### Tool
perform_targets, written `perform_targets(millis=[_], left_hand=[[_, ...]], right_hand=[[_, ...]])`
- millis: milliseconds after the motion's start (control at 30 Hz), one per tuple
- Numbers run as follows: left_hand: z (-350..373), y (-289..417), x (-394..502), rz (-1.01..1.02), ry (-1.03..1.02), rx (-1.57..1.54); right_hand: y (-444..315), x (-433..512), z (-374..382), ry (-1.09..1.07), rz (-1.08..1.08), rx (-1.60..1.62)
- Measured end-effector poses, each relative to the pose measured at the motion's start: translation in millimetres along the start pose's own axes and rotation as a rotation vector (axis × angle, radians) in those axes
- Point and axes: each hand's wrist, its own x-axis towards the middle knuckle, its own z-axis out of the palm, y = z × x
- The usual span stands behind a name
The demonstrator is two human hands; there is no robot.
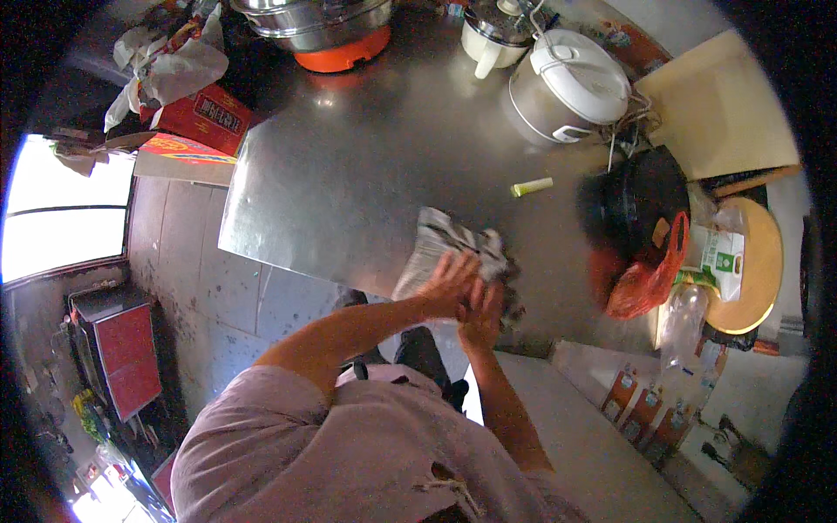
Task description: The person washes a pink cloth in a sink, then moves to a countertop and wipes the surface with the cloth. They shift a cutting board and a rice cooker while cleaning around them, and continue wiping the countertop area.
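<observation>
A grey-white cloth with dark stripes (428, 252) lies rumpled at the front edge of the stainless steel table (314, 202). My left hand (452, 278) rests on it with the fingers stretched out. Close against it, my right hand (482, 310) is at the cloth's right end, fingers pointing up the picture; whether they grip any cloth is unclear. Dark blurred matter (512, 310) shows just right of that hand. Farther back on the tabletop lies a short pale green piece, apparently a vegetable stalk (533, 187).
A rice cooker (565, 88), a lidded pot with handle (490, 52) and a steel pot on an orange base (343, 49) stand at the back. At right are a black container (637, 196), a red plastic bag (644, 287) and a round wooden board (752, 261). Red boxes (209, 121) sit left.
</observation>
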Motion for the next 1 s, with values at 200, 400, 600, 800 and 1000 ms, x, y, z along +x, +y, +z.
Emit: perform_targets(millis=[200,400,600,800,1000], left_hand=[[-12.9,22.0,40.7,0.273,0.003,-0.069],[11.2,-26.6,20.1,0.155,0.189,-0.092],[-27.4,-147.2,-12.1,-0.106,0.041,-0.019],[-49.6,-256.7,67.1,-0.123,0.256,0.116],[-92.0,-314.2,172.5,-0.027,0.169,0.043]], right_hand=[[22.3,-19.9,-12.8,-0.045,0.357,-0.062],[-31.5,41.7,13.2,0.105,0.393,-0.030],[-97.5,153.2,43.8,0.083,0.084,-0.041],[-98.7,298.9,46.9,0.086,0.036,-0.048],[-44.0,399.8,53.8,0.237,0.062,-0.094]])
